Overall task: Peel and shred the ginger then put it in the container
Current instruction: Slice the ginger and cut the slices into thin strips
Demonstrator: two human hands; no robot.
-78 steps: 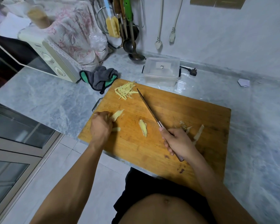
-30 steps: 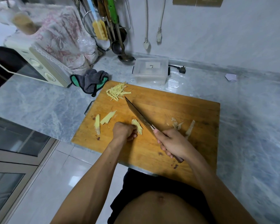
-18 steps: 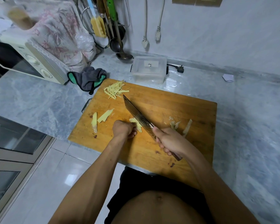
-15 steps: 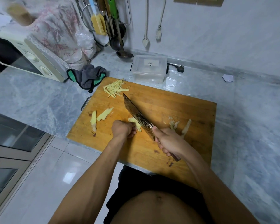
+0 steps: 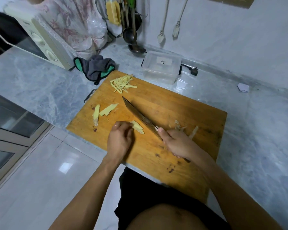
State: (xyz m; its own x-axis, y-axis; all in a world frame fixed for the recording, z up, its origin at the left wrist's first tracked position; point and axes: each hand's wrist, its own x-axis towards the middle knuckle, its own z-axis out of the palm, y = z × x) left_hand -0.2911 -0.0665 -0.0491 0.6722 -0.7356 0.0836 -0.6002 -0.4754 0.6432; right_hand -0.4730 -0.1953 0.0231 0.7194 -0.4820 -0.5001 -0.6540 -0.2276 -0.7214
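Observation:
On the wooden cutting board my left hand holds down a pale yellow ginger piece with curled fingers. My right hand grips the handle of a knife, whose blade lies just right of that piece. Two flat ginger slices lie at the board's left side. A heap of ginger shreds sits at the board's far left corner. Peel scraps lie beside my right hand. A clear lidded container stands behind the board.
A grey and green cloth lies left of the board's far corner, with a cream microwave beyond it. Ladles and utensils hang at the wall. The board overhangs the marble counter's front edge. A black plug lies by the container.
My left hand left the two slices at the board's left and moved right onto the middle ginger piece. The knife came in close beside that piece.

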